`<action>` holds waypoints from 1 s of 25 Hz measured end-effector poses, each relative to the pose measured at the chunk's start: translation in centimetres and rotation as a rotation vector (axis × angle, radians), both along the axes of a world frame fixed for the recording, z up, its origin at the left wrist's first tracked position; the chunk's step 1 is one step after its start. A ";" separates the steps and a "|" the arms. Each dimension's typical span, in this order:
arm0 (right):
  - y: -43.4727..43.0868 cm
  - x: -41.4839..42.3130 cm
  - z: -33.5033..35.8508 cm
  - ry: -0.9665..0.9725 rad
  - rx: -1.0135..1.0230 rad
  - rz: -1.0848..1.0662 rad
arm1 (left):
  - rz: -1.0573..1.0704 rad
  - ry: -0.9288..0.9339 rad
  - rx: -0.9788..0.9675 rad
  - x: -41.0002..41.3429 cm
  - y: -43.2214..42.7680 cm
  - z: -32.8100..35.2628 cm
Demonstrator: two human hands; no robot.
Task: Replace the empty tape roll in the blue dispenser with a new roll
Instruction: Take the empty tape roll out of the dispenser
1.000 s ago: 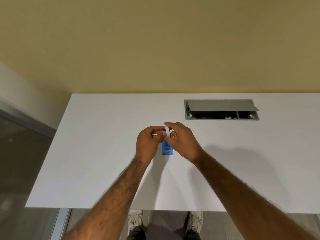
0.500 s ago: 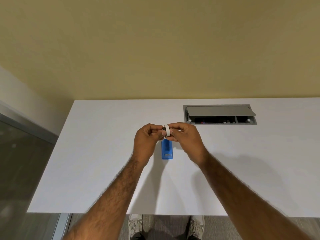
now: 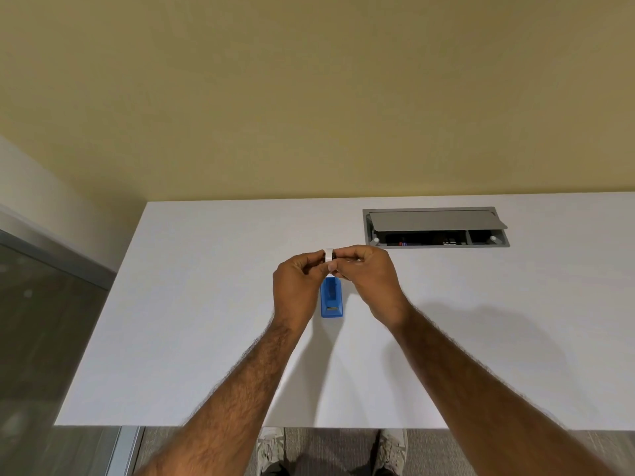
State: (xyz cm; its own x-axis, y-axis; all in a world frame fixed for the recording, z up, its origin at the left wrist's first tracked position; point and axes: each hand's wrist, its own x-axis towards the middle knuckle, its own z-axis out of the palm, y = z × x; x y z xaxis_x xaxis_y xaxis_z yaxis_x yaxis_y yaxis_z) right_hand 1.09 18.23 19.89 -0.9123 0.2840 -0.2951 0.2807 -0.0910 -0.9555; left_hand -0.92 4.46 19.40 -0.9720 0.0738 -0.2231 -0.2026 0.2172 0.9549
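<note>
Tape roll [image 3: 328,254]: small, white, held edge-on above the table, pinched from both sides.
Left hand [image 3: 298,289]: fingertips closed on the roll.
Right hand [image 3: 369,280]: fingertips closed on the roll too.
Blue dispenser [image 3: 331,297]: standing on the white table [image 3: 192,304], just below the hands.

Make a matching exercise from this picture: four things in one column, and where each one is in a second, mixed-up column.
Things
1. tape roll
2. dispenser
3. cable box
4. shoes

Places
A. on the floor under the table's near edge
B. set into the table, lid raised
C. held between the left hand and right hand
D. resting on the table below the hands

Pairs: 1-C, 2-D, 3-B, 4-A
</note>
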 end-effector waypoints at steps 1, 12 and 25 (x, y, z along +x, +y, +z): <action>0.0 -0.1 0.1 0.003 -0.009 0.000 | 0.005 0.006 -0.003 0.0 0.0 0.1; -0.4 -0.3 0.5 -0.014 -0.013 0.010 | 0.071 0.016 0.008 0.1 0.1 0.4; -0.1 0.2 0.5 -0.041 -0.042 0.052 | -0.009 -0.010 0.017 -0.3 -1.0 0.0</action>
